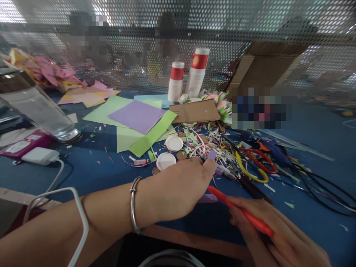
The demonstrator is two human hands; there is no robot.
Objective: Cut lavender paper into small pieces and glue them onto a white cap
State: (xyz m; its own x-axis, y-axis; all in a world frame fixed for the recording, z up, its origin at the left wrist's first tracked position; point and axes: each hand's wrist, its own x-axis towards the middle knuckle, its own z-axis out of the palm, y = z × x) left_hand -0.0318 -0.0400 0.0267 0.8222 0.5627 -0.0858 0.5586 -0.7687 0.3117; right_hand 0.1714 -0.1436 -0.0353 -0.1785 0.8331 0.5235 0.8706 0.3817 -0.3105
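Note:
My left hand (pixel 178 189), with a silver bangle on its wrist, reaches over the near side of the table with its fingers closed in a pinch. A small piece of purple paper (pixel 212 155) sticks up at its thumb tip. Below the fingers lies another purple piece (pixel 208 198), partly covered by the hand. My right hand (pixel 267 226) grips a slim orange-red pen-like tool (pixel 250 217), its tip pointing up and left toward the left hand. Two small white discs (pixel 174 143) and a heap of paper scraps (pixel 205 144) lie just beyond the left hand.
Scissors with yellow and red handles (pixel 251 168) and a blue glue gun (pixel 278 152) lie right. Green and purple sheets (pixel 137 115), cardboard (pixel 194 112) and stacked paper cups (pixel 176 83) stand farther back. A glass of water (pixel 41 111) is left; a white cable (pixel 80 211) crosses my forearm.

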